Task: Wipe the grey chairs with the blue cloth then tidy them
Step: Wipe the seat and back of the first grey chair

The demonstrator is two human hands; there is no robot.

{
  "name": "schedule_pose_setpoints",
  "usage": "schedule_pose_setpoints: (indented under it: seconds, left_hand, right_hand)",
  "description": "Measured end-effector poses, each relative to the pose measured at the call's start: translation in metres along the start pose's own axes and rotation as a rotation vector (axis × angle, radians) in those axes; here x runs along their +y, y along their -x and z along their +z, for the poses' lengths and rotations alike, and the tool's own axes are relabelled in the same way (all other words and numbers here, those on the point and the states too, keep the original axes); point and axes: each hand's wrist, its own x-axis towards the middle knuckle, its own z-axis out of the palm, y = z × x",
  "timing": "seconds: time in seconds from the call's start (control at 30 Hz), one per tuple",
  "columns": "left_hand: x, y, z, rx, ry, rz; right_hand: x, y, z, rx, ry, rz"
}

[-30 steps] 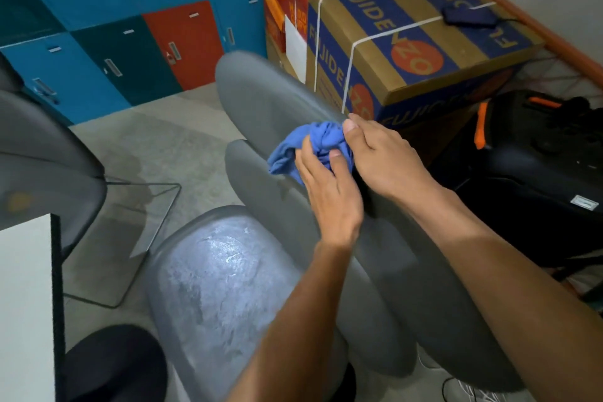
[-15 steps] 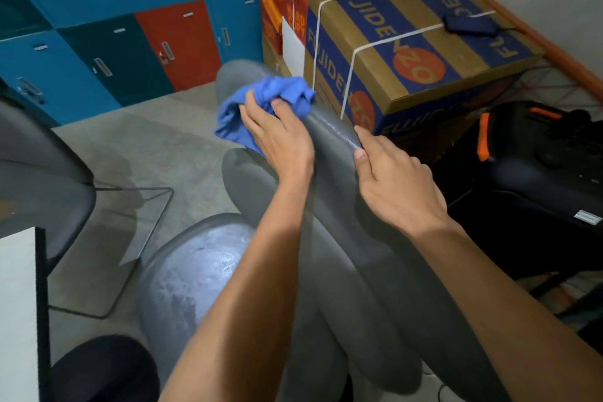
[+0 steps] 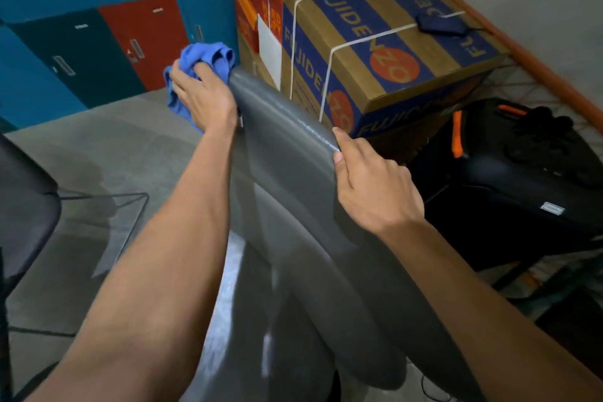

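**Wipe stroke reaches far end of backrest**

Left hand (image 3: 202,93) grips the bunched blue cloth (image 3: 199,70), now at the 11 o'clock end of the grey plastic chair backrest (image 3: 287,140); a second ago it sat mid-edge by the right hand. Top edge looks nearly wiped. Right hand (image 3: 372,192) grip pinches the backrest rim, steadying. Strapped brown-and-blue cardboard box (image 3: 385,42) at 1 o'clock is closed, contents unseen.

Bare floor (image 3: 107,153) lying open left of the grey chairs (image 3: 287,153), big strapped box (image 3: 375,52) crowding close behind, black case (image 3: 522,179) blocking the right
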Motion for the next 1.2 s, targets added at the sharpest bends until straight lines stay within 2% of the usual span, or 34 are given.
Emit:
schedule_pose_setpoints:
  seconds: [0.17,0.27,0.33,0.4,0.5,0.6,0.67,0.77,0.87,1.0,1.07,1.2]
  left_hand:
    - [-0.02,0.086,-0.007,0.006,0.08,-0.024]
    - [-0.041,0.175,-0.025,-0.106,0.024,-0.134]
    - [-0.051,0.206,-0.034,-0.177,-0.002,-0.138]
    - [-0.058,0.182,-0.03,-0.149,0.012,-0.122]
    - [-0.065,0.099,-0.021,0.011,0.013,-0.199]
    - [-0.074,0.06,-0.02,0.04,0.077,-0.207]
    - [-0.082,0.076,-0.018,0.021,0.135,-0.242]
    - [-0.093,0.152,-0.027,-0.081,0.084,-0.31]
    - [-0.094,0.208,-0.041,-0.205,0.047,-0.268]
    - [-0.092,0.147,-0.026,-0.076,0.015,-0.168]
    - [-0.086,0.123,-0.02,-0.041,0.014,-0.177]
    - [-0.082,0.156,-0.025,-0.092,0.016,-0.218]
  right_hand:
    - [0.002,-0.002,0.001,0.007,0.052,0.006]
    - [0.001,-0.003,0.001,0.008,0.067,0.031]
    - [-0.001,-0.001,0.002,0.01,0.069,0.035]
    - [-0.002,-0.001,0.003,0.01,0.06,0.035]
    - [-0.002,-0.002,0.004,0.014,0.06,0.033]
    - [0.001,-0.005,0.005,0.035,0.072,0.001]
    - [0.003,-0.005,0.006,0.042,0.069,-0.011]
    - [0.004,-0.006,0.007,0.04,0.062,-0.011]
    - [0.004,-0.006,0.007,0.043,0.05,-0.001]
    - [0.007,-0.007,0.005,0.035,-0.017,-0.015]
    - [0.008,-0.007,0.005,0.045,-0.05,-0.024]
    - [0.011,-0.008,0.005,0.032,-0.112,-0.023]
